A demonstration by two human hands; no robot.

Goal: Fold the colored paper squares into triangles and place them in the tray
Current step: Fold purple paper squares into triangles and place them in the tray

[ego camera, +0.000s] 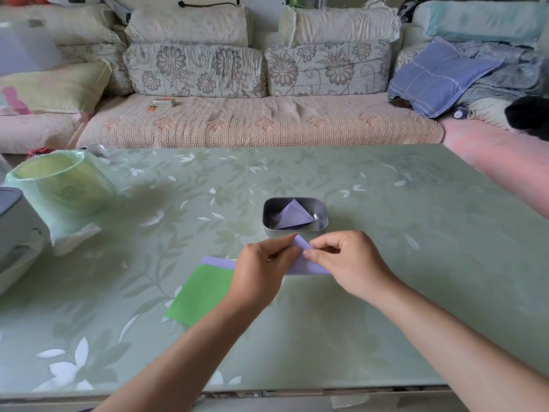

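Note:
A small metal tray (323, 216) stands in the middle of the table with one folded purple triangle (292, 219) leaning inside it. Just in front of the tray, my left hand (261, 269) and my right hand (347, 263) both pinch a purple paper (303, 263) that is partly folded, its upper corner sticking up between my fingertips. To the left lies a flat stack of paper squares: a green sheet (202, 292) on top, with a purple sheet's edge (218, 261) showing behind it. My left hand hides part of the stack.
The green floral table (386, 292) carries a green cylindrical bin lined with a plastic bag (59, 185) at the far left and a grey-white appliance (15, 230) at the left edge. A sofa with cushions (258, 120) runs behind the table.

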